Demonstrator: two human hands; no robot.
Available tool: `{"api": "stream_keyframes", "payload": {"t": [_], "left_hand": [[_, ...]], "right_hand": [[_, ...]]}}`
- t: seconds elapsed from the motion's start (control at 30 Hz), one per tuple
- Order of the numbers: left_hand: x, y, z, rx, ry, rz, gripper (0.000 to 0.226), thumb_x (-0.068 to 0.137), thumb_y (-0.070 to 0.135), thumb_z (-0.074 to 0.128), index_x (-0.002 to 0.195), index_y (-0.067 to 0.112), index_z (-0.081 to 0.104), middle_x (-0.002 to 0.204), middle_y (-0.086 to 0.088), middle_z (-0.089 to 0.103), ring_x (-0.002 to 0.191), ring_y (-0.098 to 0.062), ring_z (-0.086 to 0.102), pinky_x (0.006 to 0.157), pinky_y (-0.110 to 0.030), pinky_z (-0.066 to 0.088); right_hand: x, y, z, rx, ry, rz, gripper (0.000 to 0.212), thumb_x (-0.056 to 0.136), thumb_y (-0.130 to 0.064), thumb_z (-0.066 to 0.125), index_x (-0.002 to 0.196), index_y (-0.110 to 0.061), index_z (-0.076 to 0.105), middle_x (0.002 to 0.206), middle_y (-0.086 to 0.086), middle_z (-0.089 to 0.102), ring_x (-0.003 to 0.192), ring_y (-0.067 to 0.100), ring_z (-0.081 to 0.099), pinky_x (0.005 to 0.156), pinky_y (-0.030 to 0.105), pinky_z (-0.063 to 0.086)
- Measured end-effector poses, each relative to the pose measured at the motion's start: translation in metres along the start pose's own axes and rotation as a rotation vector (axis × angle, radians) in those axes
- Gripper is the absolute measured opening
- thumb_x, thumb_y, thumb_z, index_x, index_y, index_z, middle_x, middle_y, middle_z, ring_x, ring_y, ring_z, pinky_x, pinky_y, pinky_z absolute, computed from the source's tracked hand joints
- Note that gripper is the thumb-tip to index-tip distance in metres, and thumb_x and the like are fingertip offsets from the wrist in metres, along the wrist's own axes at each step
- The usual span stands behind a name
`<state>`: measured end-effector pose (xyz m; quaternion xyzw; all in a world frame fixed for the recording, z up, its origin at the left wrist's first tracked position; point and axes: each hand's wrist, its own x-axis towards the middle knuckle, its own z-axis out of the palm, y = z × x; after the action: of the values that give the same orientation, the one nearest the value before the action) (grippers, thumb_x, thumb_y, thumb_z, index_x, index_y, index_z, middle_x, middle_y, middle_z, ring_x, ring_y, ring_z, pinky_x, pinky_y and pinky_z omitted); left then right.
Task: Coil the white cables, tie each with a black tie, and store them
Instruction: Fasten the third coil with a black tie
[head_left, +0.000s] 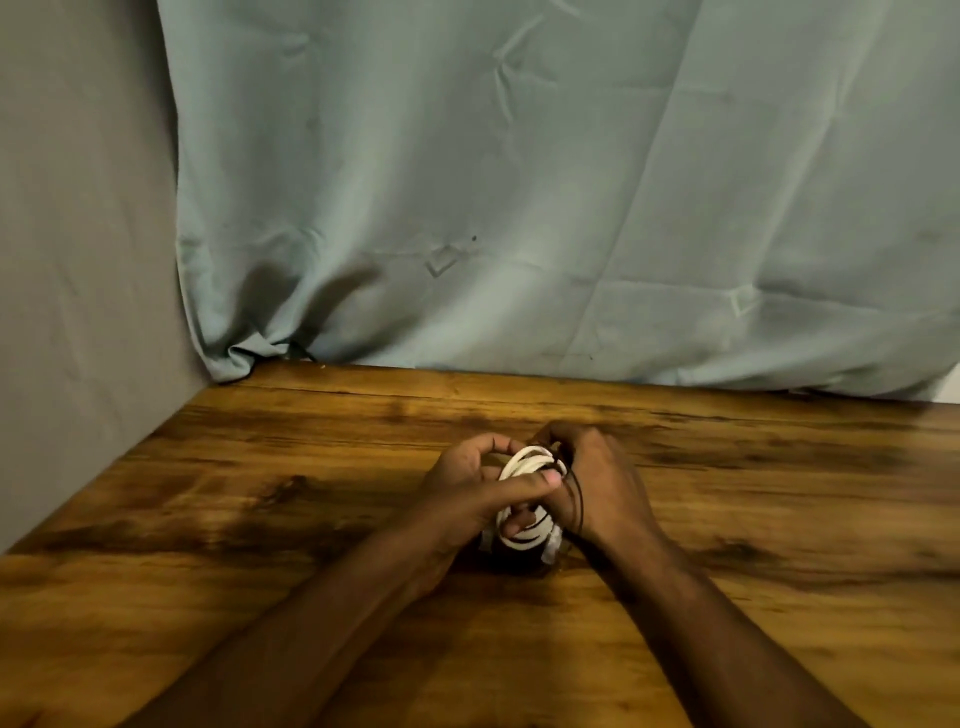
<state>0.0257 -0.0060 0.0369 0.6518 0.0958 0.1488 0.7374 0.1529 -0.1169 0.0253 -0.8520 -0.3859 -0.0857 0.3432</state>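
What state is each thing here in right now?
Cable: coiled, held between both hands above the table.
Tie: thin black strand at the coil, loose over the right hand; not visibly fastened.
Left hand: grips the coil.
Right hand: grips the coil.
Table: wooden.
Curtain: hanging, creased.

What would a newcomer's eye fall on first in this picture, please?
First, the two hands meeting at the table's middle: the left hand and right hand both hold a coiled white cable, with a thin black tie looping beside it. Behind the wooden table hangs a pale green curtain.
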Motion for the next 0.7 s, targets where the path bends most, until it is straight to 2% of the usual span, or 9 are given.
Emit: {"api": "stream_keyframes", "payload": {"t": [0.1, 0.2, 0.27, 0.33, 0.4, 0.5, 0.6, 0.67, 0.7], "left_hand": [[0.003, 0.001, -0.006, -0.066, 0.084, 0.066, 0.050, 0.080, 0.016, 0.081, 0.122, 0.014, 0.055, 0.087, -0.016, 0.073, 0.047, -0.010, 0.050, 0.052, -0.024, 0.044], [0.008, 0.000, -0.014, -0.178, 0.182, 0.059, 0.055, 0.075, 0.012, 0.081, 0.122, 0.011, 0.053, 0.089, -0.015, 0.072, 0.051, -0.009, 0.061, 0.047, -0.023, 0.049], [0.010, -0.002, -0.017, -0.202, 0.183, 0.031, 0.057, 0.068, 0.019, 0.082, 0.117, 0.010, 0.055, 0.087, -0.013, 0.073, 0.058, -0.013, 0.066, 0.046, -0.023, 0.050], [0.009, -0.003, -0.018, -0.191, 0.134, 0.026, 0.046, 0.069, 0.023, 0.081, 0.107, 0.012, 0.058, 0.083, -0.011, 0.072, 0.058, -0.015, 0.063, 0.046, -0.023, 0.048], [0.008, -0.004, -0.017, -0.174, 0.096, 0.036, 0.039, 0.073, 0.028, 0.079, 0.105, 0.013, 0.062, 0.073, -0.006, 0.067, 0.054, -0.011, 0.056, 0.045, -0.022, 0.044], [0.010, -0.005, -0.017, -0.185, 0.099, 0.041, 0.040, 0.085, 0.032, 0.070, 0.114, 0.005, 0.063, 0.055, 0.005, 0.054, 0.044, -0.005, 0.046, 0.042, -0.020, 0.039], [0.010, -0.004, -0.018, -0.206, 0.172, 0.047, 0.038, 0.082, 0.031, 0.073, 0.110, 0.007, 0.065, 0.074, -0.007, 0.070, 0.052, -0.010, 0.058, 0.044, -0.020, 0.043], [0.011, -0.002, -0.020, -0.230, 0.240, 0.071, 0.019, 0.086, 0.024, 0.073, 0.096, 0.011, 0.064, 0.085, -0.016, 0.073, 0.051, -0.011, 0.060, 0.043, -0.020, 0.044], [0.012, -0.002, -0.021, -0.218, 0.272, 0.097, 0.013, 0.089, 0.020, 0.071, 0.090, 0.011, 0.061, 0.081, -0.014, 0.072, 0.048, -0.009, 0.059, 0.041, -0.018, 0.042]], "right_hand": [[-0.002, -0.006, 0.001, 0.100, -0.058, -0.041, 0.023, 0.081, -0.044, 0.057, 0.098, -0.037, 0.071, 0.081, -0.011, 0.075, 0.074, 0.009, 0.071, 0.063, 0.043, 0.060], [-0.004, -0.016, 0.005, 0.352, -0.229, -0.091, 0.021, 0.091, -0.035, 0.063, 0.109, -0.037, 0.074, 0.098, -0.009, 0.079, 0.090, 0.012, 0.076, 0.077, 0.049, 0.062], [-0.006, -0.020, 0.007, 0.461, -0.250, -0.082, 0.019, 0.093, -0.023, 0.068, 0.108, -0.034, 0.072, 0.102, -0.005, 0.078, 0.094, 0.015, 0.076, 0.081, 0.053, 0.062], [-0.007, -0.021, 0.008, 0.458, -0.211, -0.100, 0.020, 0.095, -0.021, 0.068, 0.108, -0.035, 0.064, 0.103, -0.004, 0.076, 0.094, 0.015, 0.075, 0.079, 0.055, 0.061], [-0.008, -0.019, 0.009, 0.400, -0.172, -0.144, 0.022, 0.096, -0.023, 0.064, 0.112, -0.037, 0.058, 0.101, -0.004, 0.075, 0.091, 0.014, 0.075, 0.075, 0.054, 0.061], [-0.010, -0.022, 0.006, 0.372, -0.125, -0.159, 0.028, 0.092, -0.027, 0.065, 0.114, -0.040, 0.054, 0.092, -0.006, 0.075, 0.082, 0.013, 0.075, 0.068, 0.053, 0.061], [-0.012, -0.027, 0.002, 0.271, -0.041, -0.215, 0.038, 0.088, -0.033, 0.077, 0.113, -0.043, 0.051, 0.092, -0.014, 0.069, 0.080, 0.005, 0.069, 0.067, 0.048, 0.060], [-0.015, -0.030, -0.001, 0.158, 0.005, -0.281, 0.039, 0.084, -0.048, 0.079, 0.113, -0.043, 0.053, 0.103, -0.020, 0.061, 0.088, 0.002, 0.063, 0.069, 0.040, 0.060], [-0.015, -0.031, -0.002, 0.100, 0.038, -0.331, 0.037, 0.085, -0.055, 0.076, 0.114, -0.043, 0.056, 0.106, -0.021, 0.057, 0.091, 0.002, 0.061, 0.069, 0.039, 0.059]]}}
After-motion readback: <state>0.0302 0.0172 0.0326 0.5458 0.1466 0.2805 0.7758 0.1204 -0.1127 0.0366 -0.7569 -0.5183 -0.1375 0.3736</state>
